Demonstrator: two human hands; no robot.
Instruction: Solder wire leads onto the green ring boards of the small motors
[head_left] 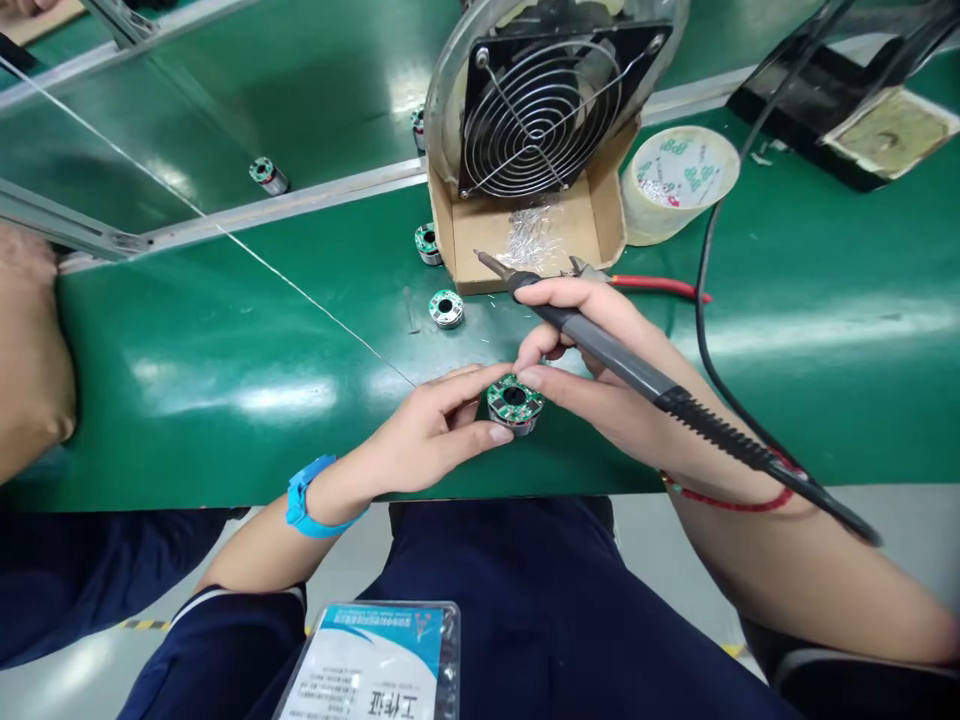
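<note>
My left hand (427, 430) is closed on a small round motor part (517, 425) with a green ring-shaped circuit board on top and a dark centre hole. It is at the bench's front edge, thumb on the near side, fingers behind. My right hand (600, 370) holds a soldering iron (622, 355) between its fingers, tip pointing up and left, away from the part. The right thumb and a fingertip meet at the board's back rim; whether they pinch anything there is hidden. A thin pale wire (300, 290) runs from the upper left to behind my left hand.
Beyond my hands stands a fan (536, 140) with a cardboard tray (592, 240) of wire clippings. Red-handled cutters (652, 285), a tape roll (637, 215) and a soldering iron stand (832, 150) lie rightward. Another round board part (446, 309) sits nearby. A person's arm (34, 350) is left.
</note>
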